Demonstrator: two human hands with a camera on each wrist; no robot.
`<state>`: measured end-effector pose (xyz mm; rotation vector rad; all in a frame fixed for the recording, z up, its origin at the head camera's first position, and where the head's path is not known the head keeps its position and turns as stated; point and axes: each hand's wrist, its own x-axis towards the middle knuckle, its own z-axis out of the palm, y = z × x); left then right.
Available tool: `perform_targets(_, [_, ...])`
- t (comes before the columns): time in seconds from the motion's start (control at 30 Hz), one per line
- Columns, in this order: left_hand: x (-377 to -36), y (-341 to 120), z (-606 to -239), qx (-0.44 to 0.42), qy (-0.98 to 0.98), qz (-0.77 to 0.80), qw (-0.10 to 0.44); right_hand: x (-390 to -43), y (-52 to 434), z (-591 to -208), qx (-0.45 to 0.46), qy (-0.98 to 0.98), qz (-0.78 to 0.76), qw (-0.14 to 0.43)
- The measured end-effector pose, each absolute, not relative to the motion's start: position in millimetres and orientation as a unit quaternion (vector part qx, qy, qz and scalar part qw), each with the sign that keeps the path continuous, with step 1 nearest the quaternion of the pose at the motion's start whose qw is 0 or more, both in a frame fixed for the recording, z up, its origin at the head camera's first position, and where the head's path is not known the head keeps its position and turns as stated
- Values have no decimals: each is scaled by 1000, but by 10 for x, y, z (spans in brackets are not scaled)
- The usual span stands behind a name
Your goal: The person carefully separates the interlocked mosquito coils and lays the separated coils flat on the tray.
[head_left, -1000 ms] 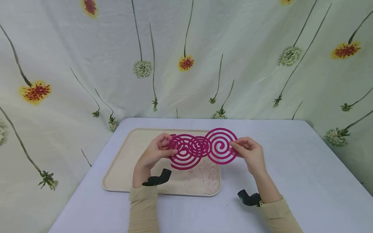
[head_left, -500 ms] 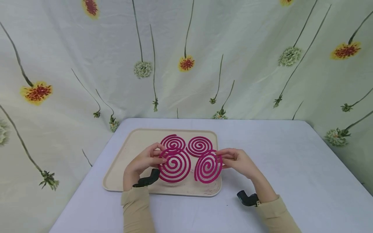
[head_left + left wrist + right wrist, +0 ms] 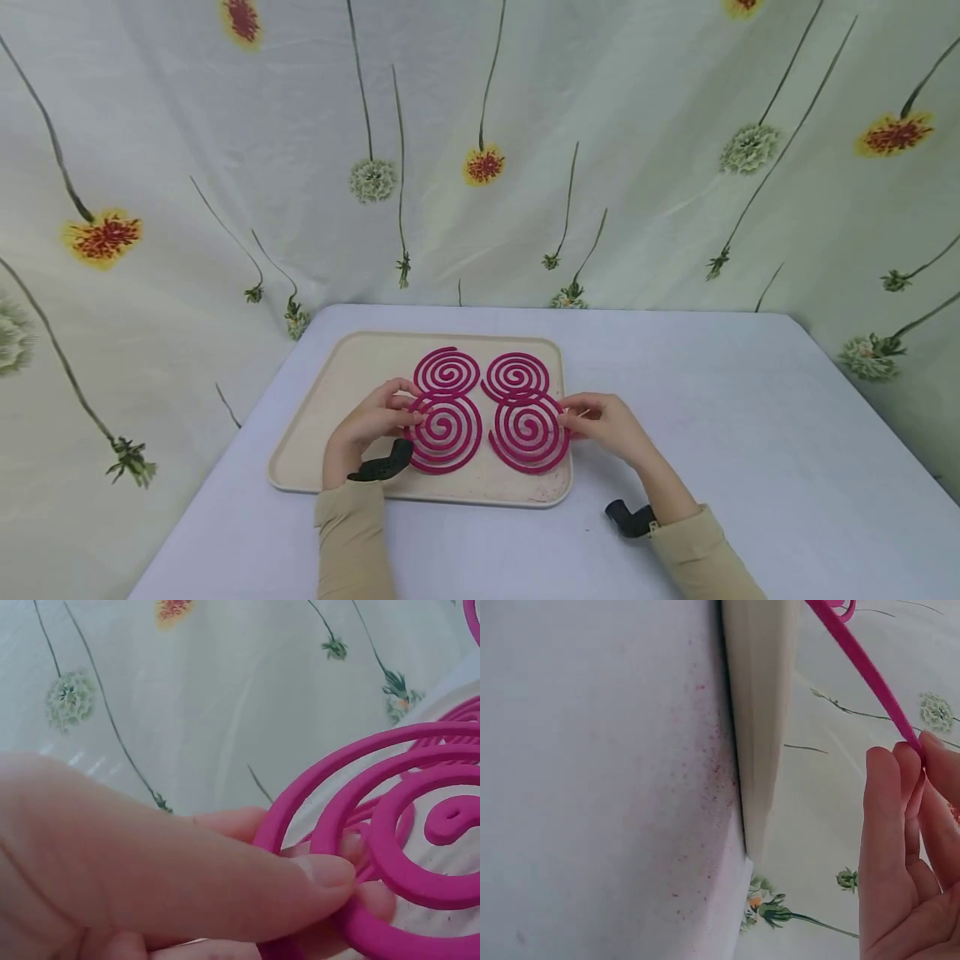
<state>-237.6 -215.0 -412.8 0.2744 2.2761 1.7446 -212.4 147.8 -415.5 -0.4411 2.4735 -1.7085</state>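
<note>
Four magenta spiral mosquito coils, several in all, show in the head view. My left hand [image 3: 372, 422] pinches the near-left coil [image 3: 444, 426] by its outer rings; in the left wrist view the thumb lies across those rings of the held coil [image 3: 386, 847]. At the near right, my right hand [image 3: 606, 423] pinches the rim of another coil [image 3: 528, 427]. The right wrist view has that coil [image 3: 870, 675] edge-on, between thumb and fingertips. Both held coils are tilted and partly overlap the far-left coil [image 3: 447, 373] and far-right coil [image 3: 517, 377], which lie on the beige tray [image 3: 420, 501].
The tray stands on a white-covered table [image 3: 675, 375], its right wall [image 3: 761, 712] close to my right hand. Reddish crumbs [image 3: 716, 769] dot the cloth beside it. A flower-printed curtain [image 3: 637, 125] hangs behind. Black mounts [image 3: 386, 464] sit on both wrists.
Both held coils have come nearer and lower, from above the tray's back to its near right part. They have moved apart from the coils behind, and the right hand has shifted left.
</note>
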Motion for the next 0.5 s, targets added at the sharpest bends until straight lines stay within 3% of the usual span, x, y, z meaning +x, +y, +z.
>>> perform_targets(0.2, [-2399,-2114,-4145,53,812,573,97,-2113,1426,-4210,-149,821,-548,55])
perform_targets(0.5, [-2385,-2108,-4133,23,855,509,97,-2117,1391,-4240,-143,837,-525,62])
